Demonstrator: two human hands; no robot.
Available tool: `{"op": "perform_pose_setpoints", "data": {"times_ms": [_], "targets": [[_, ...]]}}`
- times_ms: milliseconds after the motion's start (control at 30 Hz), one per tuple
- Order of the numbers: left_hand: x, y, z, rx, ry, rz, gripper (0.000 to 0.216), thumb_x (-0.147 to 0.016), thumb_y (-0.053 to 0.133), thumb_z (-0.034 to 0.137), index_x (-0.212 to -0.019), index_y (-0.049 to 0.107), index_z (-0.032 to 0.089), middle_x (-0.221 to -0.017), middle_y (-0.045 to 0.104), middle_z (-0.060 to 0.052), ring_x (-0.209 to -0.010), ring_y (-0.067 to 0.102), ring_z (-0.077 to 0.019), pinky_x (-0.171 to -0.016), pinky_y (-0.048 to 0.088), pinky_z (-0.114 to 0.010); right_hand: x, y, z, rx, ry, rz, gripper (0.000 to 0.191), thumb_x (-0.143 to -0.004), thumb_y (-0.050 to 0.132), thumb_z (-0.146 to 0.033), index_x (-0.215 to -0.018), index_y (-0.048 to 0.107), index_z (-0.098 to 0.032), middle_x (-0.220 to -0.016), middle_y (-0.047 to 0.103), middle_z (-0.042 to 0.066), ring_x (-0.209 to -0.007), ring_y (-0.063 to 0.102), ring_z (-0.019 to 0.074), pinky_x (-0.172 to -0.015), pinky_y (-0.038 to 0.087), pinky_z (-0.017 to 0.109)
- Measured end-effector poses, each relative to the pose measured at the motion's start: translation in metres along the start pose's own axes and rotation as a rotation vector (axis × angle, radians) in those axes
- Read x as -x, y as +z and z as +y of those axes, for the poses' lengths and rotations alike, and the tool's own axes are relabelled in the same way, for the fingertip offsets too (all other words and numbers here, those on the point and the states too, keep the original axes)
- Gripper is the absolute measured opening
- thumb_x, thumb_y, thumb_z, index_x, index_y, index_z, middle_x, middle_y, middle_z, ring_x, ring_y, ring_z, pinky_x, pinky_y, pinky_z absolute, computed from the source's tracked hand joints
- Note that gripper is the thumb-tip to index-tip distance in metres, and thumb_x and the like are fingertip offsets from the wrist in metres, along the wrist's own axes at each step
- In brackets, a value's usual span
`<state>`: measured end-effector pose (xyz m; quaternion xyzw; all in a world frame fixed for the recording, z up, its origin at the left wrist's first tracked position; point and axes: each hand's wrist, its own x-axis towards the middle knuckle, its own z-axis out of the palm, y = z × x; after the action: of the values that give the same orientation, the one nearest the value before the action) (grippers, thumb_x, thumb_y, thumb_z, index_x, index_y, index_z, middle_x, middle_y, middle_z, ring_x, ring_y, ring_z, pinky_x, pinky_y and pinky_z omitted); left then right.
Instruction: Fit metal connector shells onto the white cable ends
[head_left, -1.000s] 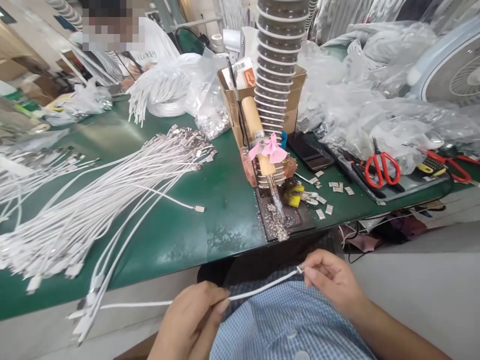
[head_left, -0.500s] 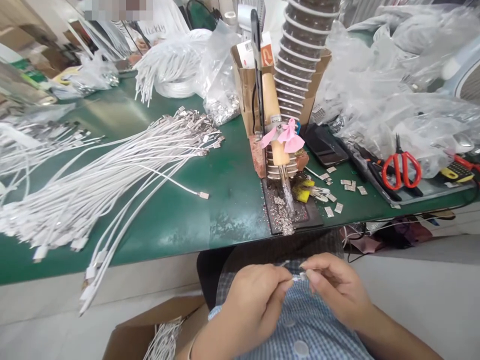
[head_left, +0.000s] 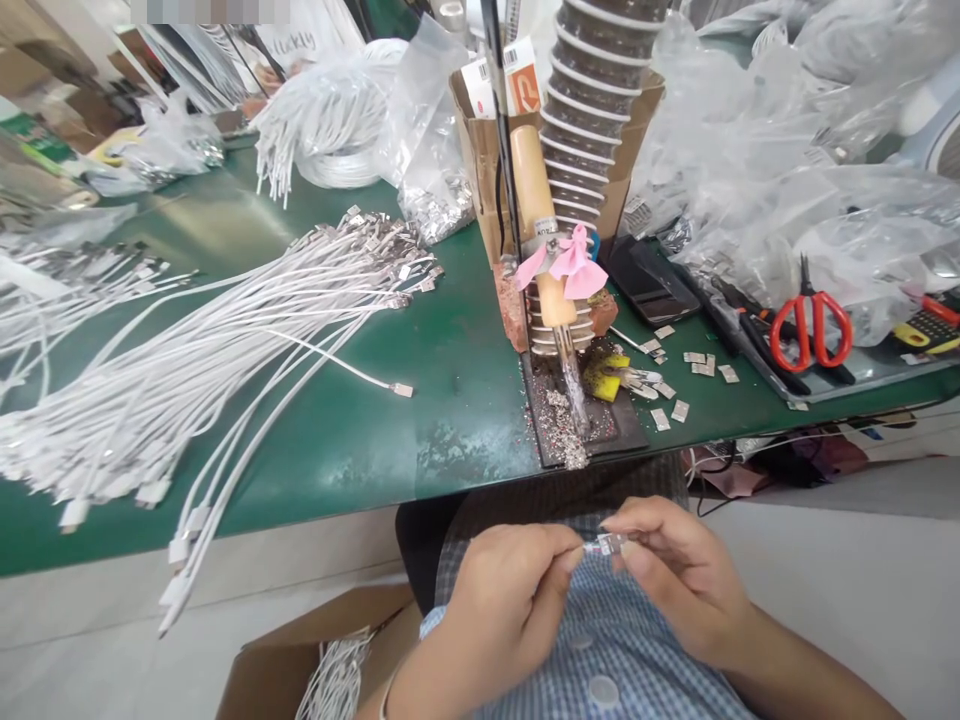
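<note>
Over my lap, my left hand [head_left: 517, 590] pinches the end of a white cable, most of it hidden by the fingers. At the cable's tip sits a small silver USB connector [head_left: 611, 544], its metal side showing. My right hand [head_left: 679, 580] grips that connector between thumb and fingers from the other side. Above both hands, on the bench edge, a soldering iron [head_left: 541, 220] with a wooden handle and pink ribbon is fixed tip-down over a dark plate strewn with solder bits [head_left: 566, 440]. Beside its tip is a yellow sponge [head_left: 607, 378].
White cables [head_left: 247, 340] with metal ends lie heaped on the green bench [head_left: 360, 440]. Several loose connector pieces [head_left: 703, 364], a phone [head_left: 652, 282] and red-handled scissors [head_left: 811, 330] lie to the right. A ribbed duct [head_left: 596, 110] rises behind the iron. A cardboard box [head_left: 315, 640] with cables stands below.
The right thumb and fingers have shifted slightly, so more of the silver connector shows between my hands. The view has moved a little; the bench things stay in place.
</note>
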<state>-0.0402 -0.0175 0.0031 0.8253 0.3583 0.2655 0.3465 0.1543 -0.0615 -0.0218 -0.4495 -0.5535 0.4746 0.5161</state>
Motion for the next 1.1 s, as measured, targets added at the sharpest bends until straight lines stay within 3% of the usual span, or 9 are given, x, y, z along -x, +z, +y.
{"op": "perform_pose_setpoints", "data": {"times_ms": [233,400,567,1100], "targets": [[-0.001,0.000,0.000,-0.017,0.010,0.025,0.012,-0.097,0.047,0.017,-0.097,0.059,0.020,-0.074,0.070,0.000,-0.061,0.064,-0.0143,-0.058,0.044,-0.025,0.001,-0.001,0.004,-0.121,0.074,0.042,0.020,-0.100,0.048,-0.030,-0.113,0.063,-0.030,-0.093,0.064,0.004,-0.073,0.065,0.0132,-0.058,0.052,0.021],[0.000,-0.001,-0.001,-0.008,0.003,0.019,0.013,-0.096,0.047,0.016,-0.099,0.059,0.021,-0.076,0.070,0.001,-0.064,0.065,-0.0144,-0.060,0.045,-0.026,-0.002,0.000,0.004,-0.075,0.012,0.037,0.016,-0.098,0.051,-0.025,-0.110,0.062,-0.030,-0.083,0.062,0.001,-0.070,0.062,0.0126,-0.064,0.052,0.023],[0.000,0.000,0.000,-0.017,0.003,0.019,0.014,-0.095,0.047,0.016,-0.096,0.060,0.020,-0.072,0.068,0.001,-0.060,0.062,-0.0144,-0.057,0.043,-0.026,-0.002,0.001,0.004,-0.037,0.008,0.040,0.012,-0.097,0.052,-0.022,-0.104,0.061,-0.027,-0.079,0.060,0.001,-0.065,0.059,0.0131,-0.059,0.049,0.024],[0.003,0.000,0.001,-0.006,0.054,0.038,0.013,-0.094,0.047,0.013,-0.095,0.059,0.019,-0.074,0.071,-0.001,-0.060,0.063,-0.0152,-0.058,0.042,-0.026,0.002,0.004,0.010,-0.078,0.055,0.040,0.012,-0.096,0.055,-0.021,-0.103,0.061,-0.027,-0.080,0.060,0.001,-0.065,0.057,0.0119,-0.058,0.048,0.022]]}}
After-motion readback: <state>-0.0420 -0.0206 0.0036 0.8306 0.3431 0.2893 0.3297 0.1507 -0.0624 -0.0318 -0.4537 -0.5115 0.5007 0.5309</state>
